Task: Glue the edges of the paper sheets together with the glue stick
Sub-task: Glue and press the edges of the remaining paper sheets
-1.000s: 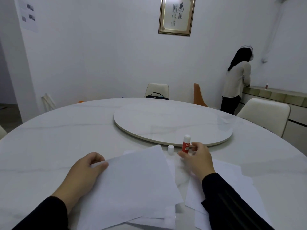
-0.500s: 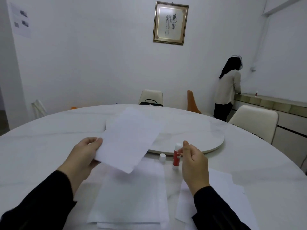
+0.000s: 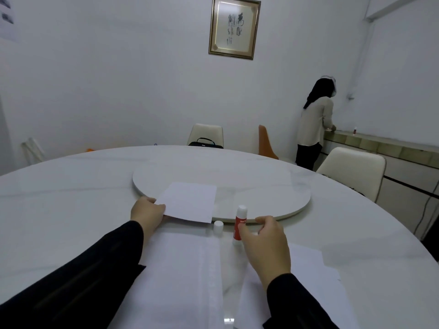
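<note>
Round white marble surface (image 3: pixel 71 198): left hand (image 3: pixel 147 213) pinches a paper sheet (image 3: pixel 188 201) over the turntable (image 3: pixel 261 186), right hand (image 3: pixel 263 243) grips the upright glue stick (image 3: pixel 239 224). Uncapped stick could easily tip and smear paper.

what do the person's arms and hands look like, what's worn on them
Both arms are covered by long black sleeves reaching the wrists; the left sleeve shows faint darker lengthwise stripes, the right sleeve looks plain. The left hand and right hand are bare: no gloves, rings, watch or bracelet show.
</note>
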### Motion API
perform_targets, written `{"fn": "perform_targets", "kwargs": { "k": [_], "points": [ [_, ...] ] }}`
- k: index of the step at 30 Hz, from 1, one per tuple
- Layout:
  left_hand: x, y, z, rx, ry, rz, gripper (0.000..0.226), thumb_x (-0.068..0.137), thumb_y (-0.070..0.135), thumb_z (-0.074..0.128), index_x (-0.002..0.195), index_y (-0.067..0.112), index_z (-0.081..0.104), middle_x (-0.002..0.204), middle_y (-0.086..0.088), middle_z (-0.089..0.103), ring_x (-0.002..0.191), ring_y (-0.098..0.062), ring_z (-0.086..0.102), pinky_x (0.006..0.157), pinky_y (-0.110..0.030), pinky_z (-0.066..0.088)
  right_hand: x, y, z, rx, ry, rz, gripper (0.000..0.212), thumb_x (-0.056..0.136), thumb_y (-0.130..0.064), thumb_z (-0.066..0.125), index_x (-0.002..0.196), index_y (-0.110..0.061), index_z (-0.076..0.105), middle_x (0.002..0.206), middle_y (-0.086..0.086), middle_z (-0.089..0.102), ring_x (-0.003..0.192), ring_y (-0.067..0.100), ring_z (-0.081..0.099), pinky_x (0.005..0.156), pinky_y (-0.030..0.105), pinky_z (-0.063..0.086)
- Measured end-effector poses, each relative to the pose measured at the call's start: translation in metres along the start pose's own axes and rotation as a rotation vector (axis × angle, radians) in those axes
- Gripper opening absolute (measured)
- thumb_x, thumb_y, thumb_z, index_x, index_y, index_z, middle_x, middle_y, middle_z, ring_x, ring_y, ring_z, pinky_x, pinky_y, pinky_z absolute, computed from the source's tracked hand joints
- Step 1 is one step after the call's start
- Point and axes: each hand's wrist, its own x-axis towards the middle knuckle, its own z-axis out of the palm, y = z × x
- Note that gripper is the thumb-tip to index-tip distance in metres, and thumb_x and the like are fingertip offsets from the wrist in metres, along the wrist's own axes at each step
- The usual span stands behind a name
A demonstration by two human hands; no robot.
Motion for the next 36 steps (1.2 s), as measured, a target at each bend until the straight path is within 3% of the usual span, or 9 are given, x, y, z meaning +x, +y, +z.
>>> {"fn": "perform_targets", "kwargs": {
  "k": [2,5,11,14,21,24,26,31,36],
  "points": [
    [-0.006,0.002,-0.005,0.204,0.024,0.069,0.038,0.083,0.016,0.058,0.118,0.002,0.054,0.11,-0.006,0.06,0.101,-0.034,0.062,0.089,-0.04,0.053,-0.002,0.003,0.003,-0.11,-0.088,0.017,0.061,0.075,-0.05,0.066,0.123,-0.014,0.05,0.12,0.002,0.049,0.111,0.02,0.051,0.093,0.033,0.045],
    [-0.027,0.004,-0.018,0.472,0.064,0.208,0.037,0.087,0.026,0.057,0.118,0.007,0.053,0.11,-0.008,0.057,0.109,-0.031,0.053,0.093,-0.04,0.047,-0.002,0.006,0.007,-0.129,-0.151,0.037,0.077,0.073,-0.054,0.068,0.133,-0.011,0.046,0.129,0.005,0.044,0.124,0.022,0.043,0.102,0.034,0.041],
    [-0.103,-0.018,-0.05,1.108,-0.213,0.297,0.062,0.077,0.065,0.054,0.127,0.028,0.048,0.131,0.004,0.044,0.127,-0.02,0.033,0.102,-0.033,0.032,-0.001,0.006,0.011,-0.11,-0.184,-0.031,0.044,0.079,-0.044,0.068,0.113,-0.017,0.06,0.105,0.0,0.04,0.114,0.024,0.045,0.097,0.033,0.04],
    [-0.125,-0.019,-0.06,1.256,-0.322,0.359,0.067,0.08,0.066,0.047,0.138,0.034,0.036,0.147,0.007,0.03,0.136,-0.018,0.024,0.109,-0.037,0.023,-0.001,0.008,0.015,-0.144,-0.153,-0.042,0.033,0.083,-0.038,0.067,0.107,-0.016,0.064,0.105,0.004,0.047,0.108,0.025,0.049,0.093,0.034,0.042],
    [-0.121,0.001,-0.094,1.28,-0.635,0.348,0.058,0.096,0.024,0.044,0.147,0.038,0.02,0.159,0.016,0.004,0.147,-0.008,0.002,0.117,-0.028,0.004,-0.009,-0.001,0.005,0.094,-0.101,-0.097,0.017,0.09,-0.022,0.057,0.086,-0.006,0.06,0.09,0.013,0.064,0.082,0.027,0.055,0.063,0.029,0.039],
    [-0.132,-0.013,-0.066,1.067,-0.456,0.388,0.059,0.097,0.041,0.036,0.15,0.027,0.014,0.16,0.007,0.005,0.147,-0.011,0.004,0.118,-0.027,0.004,-0.012,-0.008,0.003,0.104,-0.108,-0.191,0.012,0.091,-0.018,0.056,0.088,-0.006,0.058,0.093,0.011,0.058,0.081,0.023,0.051,0.062,0.017,0.036],
    [-0.139,-0.027,-0.051,1.145,-0.422,0.411,0.068,0.094,0.055,0.028,0.151,0.024,0.006,0.161,0.002,-0.001,0.148,-0.015,-0.002,0.12,-0.034,0.001,-0.015,-0.012,0.001,0.121,-0.126,-0.249,0.009,0.09,-0.018,0.059,0.098,-0.015,0.059,0.096,0.004,0.055,0.081,0.013,0.05,0.065,0.014,0.035],
    [-0.136,-0.031,-0.058,1.281,-0.575,0.483,0.068,0.094,0.056,0.023,0.151,0.028,-0.002,0.16,0.005,-0.012,0.147,-0.014,-0.011,0.12,-0.036,-0.006,-0.021,-0.022,-0.002,0.296,-0.142,-0.248,0.015,0.081,-0.022,0.072,0.095,-0.021,0.068,0.082,-0.002,0.058,0.065,0.008,0.048,0.055,0.007,0.04],
    [-0.133,-0.023,-0.07,1.176,-0.701,0.51,0.062,0.095,0.05,0.033,0.149,0.037,0.007,0.158,0.018,-0.005,0.145,-0.002,-0.009,0.117,-0.024,-0.008,-0.029,-0.03,0.001,0.59,-0.282,-0.127,0.009,0.084,-0.018,0.069,0.091,-0.012,0.068,0.06,-0.008,0.067,0.054,0.005,0.054,0.063,0.023,0.046]
  ]
}}
